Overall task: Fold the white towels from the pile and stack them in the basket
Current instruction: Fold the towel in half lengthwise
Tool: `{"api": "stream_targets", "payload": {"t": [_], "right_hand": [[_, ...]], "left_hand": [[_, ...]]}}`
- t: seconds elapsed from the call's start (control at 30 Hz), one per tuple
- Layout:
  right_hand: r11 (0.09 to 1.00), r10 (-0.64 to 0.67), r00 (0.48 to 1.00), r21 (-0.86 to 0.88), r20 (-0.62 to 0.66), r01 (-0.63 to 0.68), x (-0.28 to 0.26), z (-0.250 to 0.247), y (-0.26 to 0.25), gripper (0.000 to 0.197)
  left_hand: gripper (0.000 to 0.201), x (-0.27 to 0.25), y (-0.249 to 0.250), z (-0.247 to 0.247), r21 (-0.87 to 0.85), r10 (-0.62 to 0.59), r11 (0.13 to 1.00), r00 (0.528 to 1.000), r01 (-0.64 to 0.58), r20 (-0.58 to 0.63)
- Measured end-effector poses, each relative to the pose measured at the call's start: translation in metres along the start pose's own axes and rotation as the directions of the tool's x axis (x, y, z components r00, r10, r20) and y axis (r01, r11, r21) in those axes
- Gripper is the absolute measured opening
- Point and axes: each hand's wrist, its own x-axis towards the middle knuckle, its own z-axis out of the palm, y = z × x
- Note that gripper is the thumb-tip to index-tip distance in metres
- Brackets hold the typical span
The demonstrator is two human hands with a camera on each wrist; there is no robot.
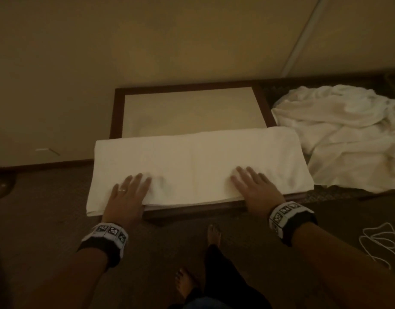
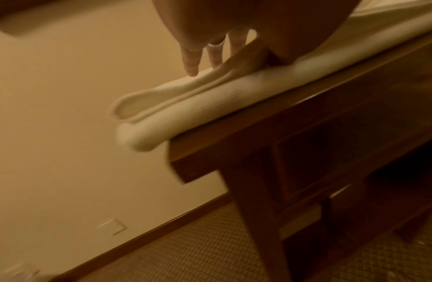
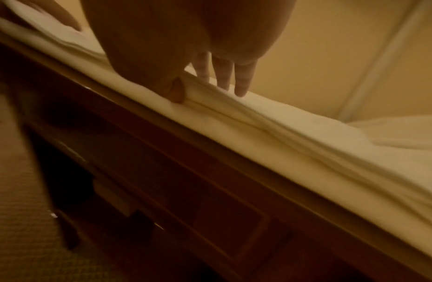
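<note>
A white towel [image 1: 192, 166], folded into a long band, lies across the near part of a dark-framed wooden table [image 1: 187, 112], and its left end overhangs the table's corner. My left hand [image 1: 134, 186] rests on the towel's near left edge with straight fingers on top. In the left wrist view its thumb is tucked under the upper layer of the towel [image 2: 185, 106]. My right hand [image 1: 254, 188] holds the near right edge the same way. The right wrist view shows its thumb [image 3: 176, 93] pressed into the fold. A crumpled pile of white towels [image 1: 348, 134] lies to the right. No basket shows.
The table stands against a beige wall. Carpet lies below, with my bare feet [image 1: 213, 233] close to the table's front edge. A loose white cord [image 1: 379, 239] lies on the floor at the right. The far half of the tabletop is bare.
</note>
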Motion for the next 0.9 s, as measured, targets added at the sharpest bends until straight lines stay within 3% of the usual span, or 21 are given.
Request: {"api": "stream_targets", "payload": {"t": [0.1,0.23,0.4,0.53,0.63,0.8,0.9], "right_hand": [[1.000,-0.026,0.998,0.012,0.063,0.025,0.013,-0.003,-0.028,0.081],[0.999,-0.012,0.997,0.040,0.077,0.009,0.022,-0.001,-0.033,0.085],[0.999,-0.030,0.996,0.026,0.085,0.028,0.028,-0.006,-0.034,0.087],[0.999,-0.040,0.998,0.037,0.055,0.038,0.025,-0.008,-0.024,0.086],[0.997,0.063,0.997,0.047,0.036,-0.064,0.017,-0.008,0.004,0.081],[0.951,0.303,0.953,-0.061,0.000,-0.303,-0.012,-0.007,0.079,0.058],[0.910,0.414,0.906,-0.039,0.089,-0.412,-0.030,0.002,0.110,0.059]], "left_hand": [[0.076,-0.004,-0.047,-0.003,0.089,-0.093,0.992,0.991,0.084,0.096],[0.072,-0.013,-0.083,-0.012,0.199,-0.103,0.978,0.978,0.066,0.180],[0.076,-0.016,-0.058,-0.013,0.085,-0.164,0.985,0.969,0.150,0.187],[0.080,-0.002,-0.005,-0.011,-0.046,-0.041,0.998,0.990,0.048,0.138],[0.069,0.010,0.028,-0.006,-0.018,-0.098,0.995,0.990,0.100,0.102],[0.071,0.019,0.041,-0.007,-0.024,-0.205,0.977,0.968,0.210,0.143],[0.069,0.025,0.055,-0.011,-0.011,-0.219,0.975,0.968,0.222,0.125]]}}
